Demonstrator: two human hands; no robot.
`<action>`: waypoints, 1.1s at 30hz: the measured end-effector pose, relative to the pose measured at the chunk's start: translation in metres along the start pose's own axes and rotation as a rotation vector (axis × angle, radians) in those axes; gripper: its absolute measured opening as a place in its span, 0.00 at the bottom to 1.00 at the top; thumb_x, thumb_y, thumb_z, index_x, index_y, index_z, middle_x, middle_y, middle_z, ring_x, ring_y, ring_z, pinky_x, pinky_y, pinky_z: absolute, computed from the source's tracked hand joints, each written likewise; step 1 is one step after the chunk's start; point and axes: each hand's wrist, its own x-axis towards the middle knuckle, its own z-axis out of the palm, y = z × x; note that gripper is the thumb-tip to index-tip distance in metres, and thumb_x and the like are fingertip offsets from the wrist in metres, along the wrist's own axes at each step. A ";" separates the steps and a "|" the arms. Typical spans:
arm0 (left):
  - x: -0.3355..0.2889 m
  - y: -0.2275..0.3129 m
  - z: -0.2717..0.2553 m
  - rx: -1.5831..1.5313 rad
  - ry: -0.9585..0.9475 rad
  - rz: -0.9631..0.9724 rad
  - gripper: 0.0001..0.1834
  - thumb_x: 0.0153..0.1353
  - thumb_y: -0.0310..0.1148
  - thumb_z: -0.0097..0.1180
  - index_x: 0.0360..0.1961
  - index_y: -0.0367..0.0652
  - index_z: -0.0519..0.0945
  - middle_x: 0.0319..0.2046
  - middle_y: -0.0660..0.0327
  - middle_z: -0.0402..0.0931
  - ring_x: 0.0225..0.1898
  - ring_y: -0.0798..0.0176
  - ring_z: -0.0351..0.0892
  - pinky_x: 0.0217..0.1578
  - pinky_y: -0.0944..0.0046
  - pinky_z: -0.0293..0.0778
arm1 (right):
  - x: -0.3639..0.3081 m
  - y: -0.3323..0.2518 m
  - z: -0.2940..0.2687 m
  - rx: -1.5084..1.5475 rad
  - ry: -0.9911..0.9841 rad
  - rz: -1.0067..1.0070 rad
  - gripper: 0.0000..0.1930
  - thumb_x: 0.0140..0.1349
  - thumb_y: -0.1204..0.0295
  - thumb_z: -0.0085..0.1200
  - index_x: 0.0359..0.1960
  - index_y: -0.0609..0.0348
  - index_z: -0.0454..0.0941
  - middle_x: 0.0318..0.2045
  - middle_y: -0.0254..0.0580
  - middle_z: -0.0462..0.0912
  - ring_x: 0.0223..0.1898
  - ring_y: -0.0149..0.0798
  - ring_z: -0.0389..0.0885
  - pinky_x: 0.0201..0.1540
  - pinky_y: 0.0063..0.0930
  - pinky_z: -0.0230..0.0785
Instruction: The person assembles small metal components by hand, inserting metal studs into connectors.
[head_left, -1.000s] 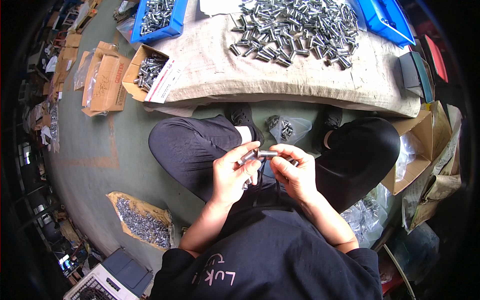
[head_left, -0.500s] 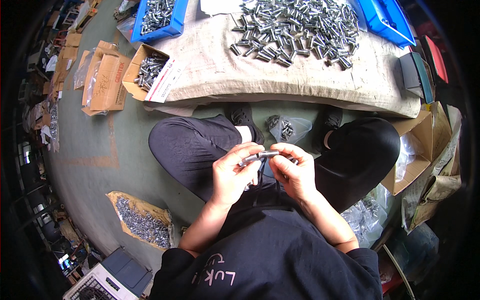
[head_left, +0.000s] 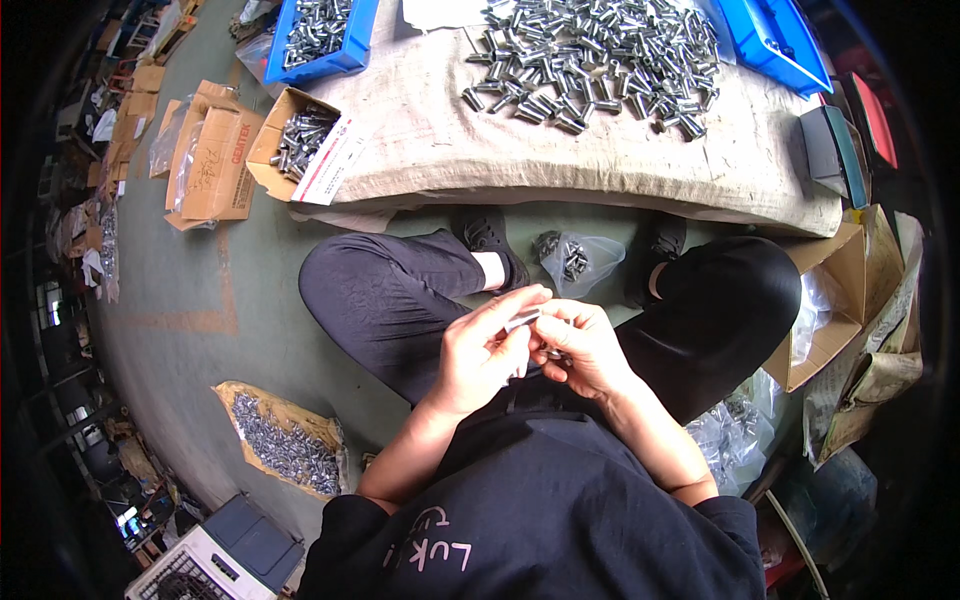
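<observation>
Left grip (head_left: 470, 362) holds shiny cylinder (head_left: 521, 320); right grip (head_left: 590, 350) holds metal parts (head_left: 554, 354).

Left hand (head_left: 472, 354) partly hides metal piece (head_left: 521, 320); blue bins (head_left: 325, 67) cropped above.

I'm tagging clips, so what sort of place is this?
Probably a workshop or small factory: metal parts lie heaped on a cloth-covered surface, and the blue bin at upper left and an open carton hold more.
</observation>
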 end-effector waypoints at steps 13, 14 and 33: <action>-0.004 -0.008 -0.011 -0.318 0.104 -0.307 0.12 0.56 0.25 0.53 0.41 0.31 0.73 0.23 0.60 0.74 0.18 0.76 0.68 0.17 0.78 0.64 | -0.001 0.010 -0.001 -0.381 0.145 -0.364 0.13 0.50 0.79 0.57 0.40 0.64 0.76 0.25 0.36 0.78 0.21 0.21 0.68 0.22 0.13 0.59; -0.004 -0.008 -0.011 -0.318 0.104 -0.308 0.12 0.56 0.25 0.53 0.41 0.31 0.73 0.23 0.60 0.74 0.18 0.76 0.68 0.17 0.78 0.64 | -0.001 0.011 -0.001 -0.381 0.146 -0.363 0.13 0.50 0.79 0.57 0.40 0.64 0.76 0.25 0.36 0.78 0.21 0.21 0.68 0.22 0.13 0.59; -0.002 -0.007 -0.009 -0.105 0.111 -0.183 0.13 0.52 0.20 0.56 0.40 0.31 0.74 0.32 0.59 0.75 0.21 0.78 0.70 0.19 0.79 0.66 | -0.003 0.009 0.001 -0.281 0.140 -0.336 0.14 0.50 0.81 0.56 0.41 0.65 0.76 0.27 0.40 0.80 0.21 0.22 0.69 0.23 0.14 0.60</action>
